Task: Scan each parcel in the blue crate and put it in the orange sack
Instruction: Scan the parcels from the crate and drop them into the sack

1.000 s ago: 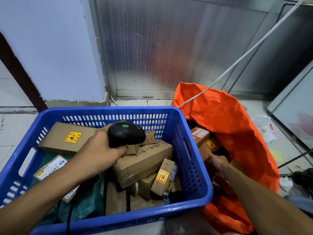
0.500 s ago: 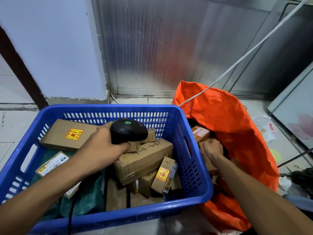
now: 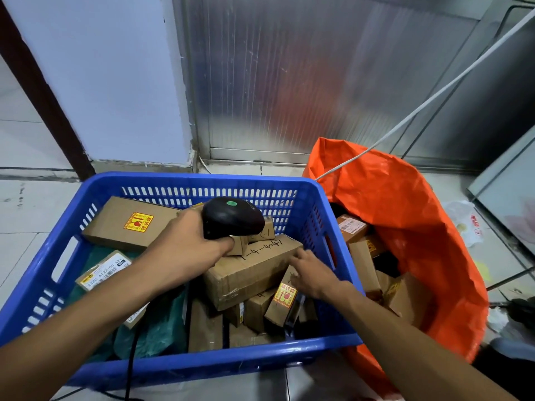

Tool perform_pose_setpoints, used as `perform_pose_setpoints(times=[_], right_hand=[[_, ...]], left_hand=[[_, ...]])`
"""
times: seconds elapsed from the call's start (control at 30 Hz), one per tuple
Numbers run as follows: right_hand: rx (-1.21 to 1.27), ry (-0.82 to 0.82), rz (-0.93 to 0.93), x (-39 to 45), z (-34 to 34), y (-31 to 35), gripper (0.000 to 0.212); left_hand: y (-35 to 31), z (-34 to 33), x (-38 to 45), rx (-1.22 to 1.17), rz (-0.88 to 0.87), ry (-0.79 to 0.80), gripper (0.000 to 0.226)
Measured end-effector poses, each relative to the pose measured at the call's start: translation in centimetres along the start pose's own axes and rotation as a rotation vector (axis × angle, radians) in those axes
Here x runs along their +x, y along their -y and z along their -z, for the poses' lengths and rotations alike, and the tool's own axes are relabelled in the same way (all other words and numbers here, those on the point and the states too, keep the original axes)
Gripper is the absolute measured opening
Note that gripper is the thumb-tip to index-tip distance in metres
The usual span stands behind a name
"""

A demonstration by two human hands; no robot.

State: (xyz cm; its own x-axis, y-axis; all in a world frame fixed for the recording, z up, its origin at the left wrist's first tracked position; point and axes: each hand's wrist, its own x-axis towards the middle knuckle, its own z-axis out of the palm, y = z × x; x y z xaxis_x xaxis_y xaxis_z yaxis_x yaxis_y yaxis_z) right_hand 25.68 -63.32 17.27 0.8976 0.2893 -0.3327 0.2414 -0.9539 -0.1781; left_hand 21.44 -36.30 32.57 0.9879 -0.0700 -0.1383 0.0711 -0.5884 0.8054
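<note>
While gripping: left hand point(image 3: 185, 247) clamps fingers round black scanner point(image 3: 231, 217).
Right hand point(image 3: 311, 273): fingers spread, touching cardboard parcel point(image 3: 249, 270).
Blue crate point(image 3: 333, 247): centre.
Orange sack point(image 3: 405, 215): three o'clock.

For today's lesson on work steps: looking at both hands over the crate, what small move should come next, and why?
Probably the right hand should close on the small stickered box: its fingers already rest there, open, while the left hand holds the scanner ready above the blue crate.
</note>
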Motion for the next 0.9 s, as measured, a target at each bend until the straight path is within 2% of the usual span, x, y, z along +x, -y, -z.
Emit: perform_pose_setpoints(times=[0.1, 0.23, 0.3, 0.43, 0.57, 0.73, 0.9], right_hand=[[0.024, 0.155, -0.080, 0.3, -2.0, -0.3, 0.055], [0.176, 0.195, -0.219, 0.5, -3.0, -1.5, 0.072], [0.248, 0.187, -0.269, 0.6, -3.1, -2.0, 0.074], [0.251, 0.204, -0.270, 0.6, -3.7, -2.3, 0.080], [0.145, 0.226, -0.229, 0.1, -4.0, -2.3, 0.091], [0.029, 0.370, -0.162, -0.6, -4.2, -2.3, 0.081], [0.020, 0.349, -0.100, -0.9, -3.8, -1.9, 0.070]], left_hand=[[0.1, 0.0, 0.0, -0.017, -0.015, 0.000, 0.013], [-0.1, -0.2, 0.1, -0.021, -0.026, 0.000, 0.017], [-0.2, -0.3, 0.1, -0.042, -0.028, 0.007, 0.021], [-0.6, -0.4, 0.0, -0.054, -0.027, 0.026, 0.025], [-0.9, -0.6, -0.2, -0.040, -0.028, 0.029, 0.027], [-1.2, -0.5, -0.4, -0.042, -0.042, 0.056, 0.027], [-1.1, -0.5, -0.4, -0.041, -0.041, 0.047, 0.026]])
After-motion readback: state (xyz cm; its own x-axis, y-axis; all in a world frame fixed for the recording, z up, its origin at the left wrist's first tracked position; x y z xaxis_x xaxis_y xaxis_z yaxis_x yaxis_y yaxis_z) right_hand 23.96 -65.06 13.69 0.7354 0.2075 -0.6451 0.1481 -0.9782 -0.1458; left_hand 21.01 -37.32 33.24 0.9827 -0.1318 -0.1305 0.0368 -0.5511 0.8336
